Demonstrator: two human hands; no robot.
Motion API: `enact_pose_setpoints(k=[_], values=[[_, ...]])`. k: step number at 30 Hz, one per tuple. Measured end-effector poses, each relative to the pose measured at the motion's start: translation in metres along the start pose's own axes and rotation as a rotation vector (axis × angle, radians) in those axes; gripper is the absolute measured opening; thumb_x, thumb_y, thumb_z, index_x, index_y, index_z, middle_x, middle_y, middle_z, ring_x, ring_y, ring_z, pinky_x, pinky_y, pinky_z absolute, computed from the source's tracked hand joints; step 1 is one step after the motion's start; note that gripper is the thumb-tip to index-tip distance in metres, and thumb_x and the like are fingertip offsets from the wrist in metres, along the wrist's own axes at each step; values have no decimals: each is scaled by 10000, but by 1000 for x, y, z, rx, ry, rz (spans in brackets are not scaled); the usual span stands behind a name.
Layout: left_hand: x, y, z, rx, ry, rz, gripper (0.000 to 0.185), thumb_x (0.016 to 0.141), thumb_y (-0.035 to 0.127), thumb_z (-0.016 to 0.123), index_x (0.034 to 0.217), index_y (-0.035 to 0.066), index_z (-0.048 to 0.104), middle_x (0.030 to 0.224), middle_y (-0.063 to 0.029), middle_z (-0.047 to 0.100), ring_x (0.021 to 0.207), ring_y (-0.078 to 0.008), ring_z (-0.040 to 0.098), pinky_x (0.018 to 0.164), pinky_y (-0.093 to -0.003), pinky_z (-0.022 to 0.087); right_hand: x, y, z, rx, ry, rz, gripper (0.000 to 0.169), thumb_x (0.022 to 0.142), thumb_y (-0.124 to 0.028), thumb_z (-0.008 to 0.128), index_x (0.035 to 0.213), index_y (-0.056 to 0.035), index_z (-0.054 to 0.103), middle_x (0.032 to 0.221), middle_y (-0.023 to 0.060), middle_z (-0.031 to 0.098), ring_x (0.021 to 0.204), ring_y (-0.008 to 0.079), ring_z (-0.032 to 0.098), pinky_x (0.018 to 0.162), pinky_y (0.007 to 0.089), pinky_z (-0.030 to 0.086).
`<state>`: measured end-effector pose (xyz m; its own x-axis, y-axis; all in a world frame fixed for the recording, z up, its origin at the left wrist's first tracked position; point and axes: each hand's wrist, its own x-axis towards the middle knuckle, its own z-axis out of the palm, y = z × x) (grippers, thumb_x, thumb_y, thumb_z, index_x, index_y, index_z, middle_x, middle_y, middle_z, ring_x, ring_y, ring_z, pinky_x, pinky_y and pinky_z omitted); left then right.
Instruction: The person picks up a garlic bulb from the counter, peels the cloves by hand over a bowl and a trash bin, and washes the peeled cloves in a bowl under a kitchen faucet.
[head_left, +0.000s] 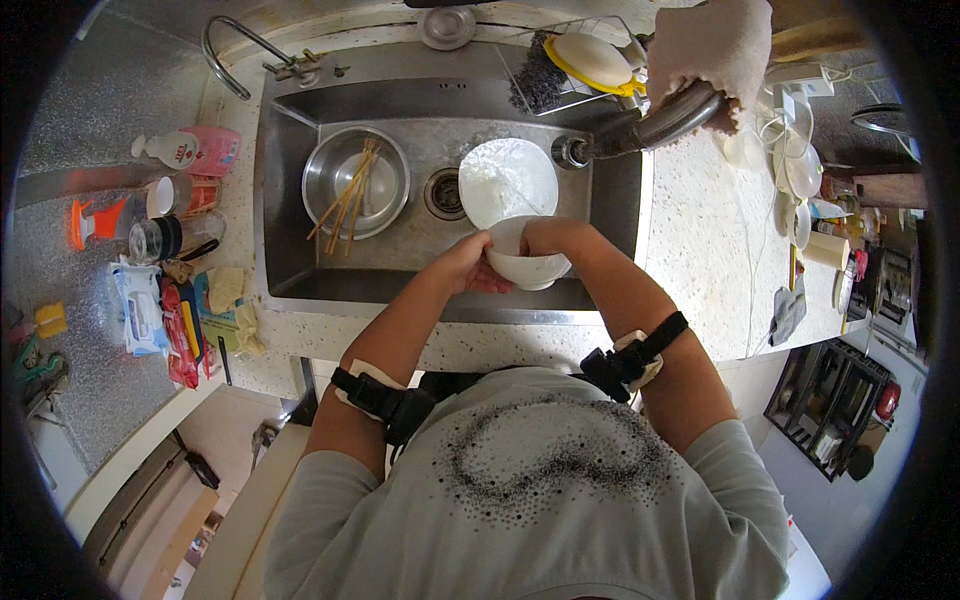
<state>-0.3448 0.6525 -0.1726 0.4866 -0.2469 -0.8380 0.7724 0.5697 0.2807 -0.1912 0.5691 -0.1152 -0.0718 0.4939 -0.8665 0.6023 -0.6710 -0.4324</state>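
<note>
My left hand (477, 266) grips the left side of a white bowl (534, 271), tilted over the front part of the stainless steel sink (420, 247). The fingers of my right hand (553, 237) reach inside that bowl; whether they hold anything is hidden. Just beyond it, a white round dish (508, 176) with whitish liquid or suds lies on the sink floor, right of the drain (446, 193). To the left, a metal basin (311, 180) stands in the sink with several wooden chopsticks (349, 199) leaning across its rim.
A curved faucet (244, 56) rises at the back left. A wire rack (555, 109) holds a dark scouring pad and a yellow-rimmed item. A thick pipe (675, 120) wrapped in cloth stands at the right. Bottles, including a pink one (214, 150), and packets line the left counter.
</note>
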Motion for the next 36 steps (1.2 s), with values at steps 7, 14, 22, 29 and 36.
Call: enact_pose_setpoints(k=[7,14,22,29,36], values=[[-3,11,0,40,0,-84,596,836,453,250,1108,-25,477,895,-207,619,753,-257,643,603,-300,506,30,20,1,-181,-114,158,319,694,-261,641,1006,-201,666,1002,34,643,890,188,607,749,318,462],[-6,13,1,83,-8,-88,568,824,452,324,1134,-2,467,881,-177,616,779,-235,629,678,-305,501,30,25,5,-70,-172,20,403,684,-306,661,1056,-152,637,1060,104,609,945,238,591,798,354,449],[11,18,20,38,185,335,525,774,184,449,1258,53,290,1103,-153,532,840,-264,618,697,-352,519,-10,51,38,-316,1117,-505,287,696,-84,563,975,-94,629,1131,127,550,1075,341,495,909,433,380],[15,29,32,-94,305,447,529,754,104,417,1262,73,273,1073,-158,534,771,-253,633,652,-305,539,-63,96,-45,-344,1556,-31,459,698,-102,606,1147,-79,518,1228,109,482,1195,304,379,985,451,293],[0,34,49,-137,320,466,520,750,82,384,1256,84,264,1041,-163,543,770,-254,632,651,-307,536,-39,143,-119,-606,1491,61,373,737,-327,607,1026,-93,578,1056,85,547,1093,236,443,1013,421,248]])
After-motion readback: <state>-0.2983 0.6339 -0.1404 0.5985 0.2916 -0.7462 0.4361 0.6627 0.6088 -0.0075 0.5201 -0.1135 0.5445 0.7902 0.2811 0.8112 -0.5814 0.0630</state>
